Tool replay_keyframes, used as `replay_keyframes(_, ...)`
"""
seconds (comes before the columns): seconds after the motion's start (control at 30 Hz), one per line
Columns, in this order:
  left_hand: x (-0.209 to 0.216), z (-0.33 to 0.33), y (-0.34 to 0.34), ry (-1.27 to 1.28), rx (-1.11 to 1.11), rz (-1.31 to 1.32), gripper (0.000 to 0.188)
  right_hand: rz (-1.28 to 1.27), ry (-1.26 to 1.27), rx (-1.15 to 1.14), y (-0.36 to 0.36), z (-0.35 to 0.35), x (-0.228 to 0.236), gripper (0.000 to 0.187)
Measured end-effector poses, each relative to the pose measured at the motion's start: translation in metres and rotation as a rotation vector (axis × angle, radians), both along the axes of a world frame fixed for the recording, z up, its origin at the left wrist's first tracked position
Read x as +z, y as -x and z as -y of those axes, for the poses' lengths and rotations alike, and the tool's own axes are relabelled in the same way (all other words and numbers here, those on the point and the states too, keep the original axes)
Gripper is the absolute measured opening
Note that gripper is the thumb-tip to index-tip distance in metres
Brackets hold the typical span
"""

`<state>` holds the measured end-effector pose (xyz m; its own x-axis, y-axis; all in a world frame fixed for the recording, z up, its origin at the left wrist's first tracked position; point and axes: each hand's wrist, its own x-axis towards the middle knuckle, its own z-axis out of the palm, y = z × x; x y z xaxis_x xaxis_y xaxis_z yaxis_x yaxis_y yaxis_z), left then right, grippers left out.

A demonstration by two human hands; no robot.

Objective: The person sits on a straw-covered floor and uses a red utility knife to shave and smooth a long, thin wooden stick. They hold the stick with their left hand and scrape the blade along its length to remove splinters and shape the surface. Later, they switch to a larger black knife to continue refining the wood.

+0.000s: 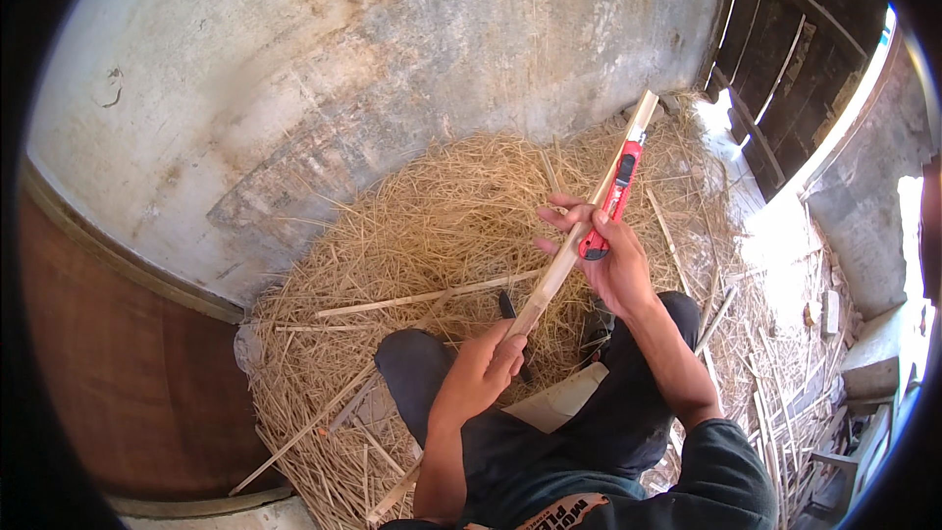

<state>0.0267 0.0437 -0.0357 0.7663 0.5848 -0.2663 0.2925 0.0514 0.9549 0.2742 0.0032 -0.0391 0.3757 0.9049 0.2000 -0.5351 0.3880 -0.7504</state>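
A pale split bamboo strip point(555, 278) slants up and to the right in front of me. Its lower end is gripped by my left hand point(473, 378), fingers wrapped round it. Farther up, my right hand point(620, 272) holds a red utility knife point(620, 186) under the thumb, with the knife lying along the strip. The right fingers reach behind the strip and their tips are spread out on its left side. The knife's front end points toward the strip's far end; whether the blade is out, I cannot tell.
Straw-like shavings point(471, 196) cover the floor against a stained wall point(392, 59). Loose bamboo strips point(422, 298) lie around my bent legs. A dark narrow object point(506, 305) sticks up between my knees. A brown panel point(128, 353) stands left, a dark wooden door point(785, 49) far right.
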Motion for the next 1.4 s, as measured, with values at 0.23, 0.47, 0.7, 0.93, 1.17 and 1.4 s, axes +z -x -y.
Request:
replay_keyframes(0.23, -0.009, 0.004, 0.014, -0.264, 0.13, 0.084, 0.031, 0.882, 0.272, -0.529, -0.019, 0.029, 0.017, 0.053)
replay_keyframes(0.47, 0.01, 0.009, 0.019, -0.314, 0.212, 0.035, 0.029, 0.889, 0.315, -0.263, -0.007, 0.054, 0.004, 0.041)
replay_keyframes(0.7, 0.015, 0.019, 0.018, -0.366, 0.254, 0.025, 0.028, 1.263, 0.267, -0.266, 0.015, 0.065, -0.001, 0.032)
replay_keyframes(0.93, 0.014, 0.024, 0.016, -0.529, 0.273, -0.039, 0.025, 1.371, 0.173, -0.279, 0.03, 0.065, 0.005, 0.035)
replay_keyframes(1.17, 0.028, 0.027, 0.016, -0.465, 0.212, -0.062, 0.042, 1.46, 0.132, -0.28, 0.031, 0.063, 0.018, 0.036)
replay_keyframes(1.4, 0.029, 0.033, 0.015, -0.513, 0.267, -0.092, 0.047, 1.397, 0.103, -0.353, 0.043, 0.057, 0.024, 0.037)
